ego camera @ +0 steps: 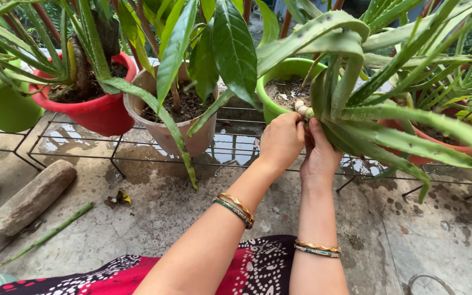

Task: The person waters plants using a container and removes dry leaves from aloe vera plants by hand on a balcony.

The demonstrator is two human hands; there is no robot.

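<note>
Aloe plant: leaning out of the green pot on the wire rack, its stem running up-left, leaves fanning right.
Left hand: reaching up from a straight forearm, closing around the stem base.
Right hand: rising just beside it, fingers wrapping the same stem.

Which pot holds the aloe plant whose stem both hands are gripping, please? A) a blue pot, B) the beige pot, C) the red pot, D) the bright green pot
D: the left hand and right hand close around the pale stem of the aloe plant, which leans out over the rim of the bright green pot; the red pot and beige pot stand farther left.
</note>
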